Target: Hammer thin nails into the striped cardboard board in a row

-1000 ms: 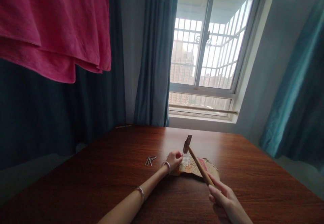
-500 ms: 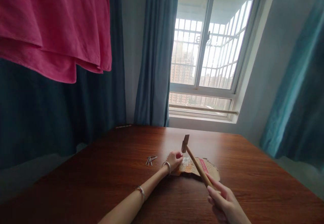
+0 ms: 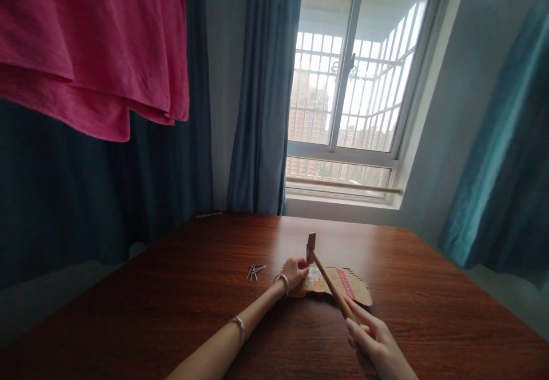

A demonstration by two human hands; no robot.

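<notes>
My right hand (image 3: 374,337) is wrapped round the wooden handle of a hammer (image 3: 331,284). Its head is raised at an angle close to the fingertips of my left hand (image 3: 295,273). Those fingers are pinched together at the left end of a flat, torn-edged piece of cardboard (image 3: 357,292) with a red stripe and speckled patches. Whatever the pinch holds is too small to make out. To the left of that hand, several nails (image 3: 256,271) lie in a loose, crossed pile.
Everything lies on a brown wooden table (image 3: 180,305). Beyond its far edge are a barred window (image 3: 343,99) and a blue curtain (image 3: 263,99). A pink cloth (image 3: 103,54) hangs at the upper left.
The hammer has swung a little down and left, its head now nearer my left fingertips. My right hand has shifted slightly left. My left hand and the nails have stayed put.
</notes>
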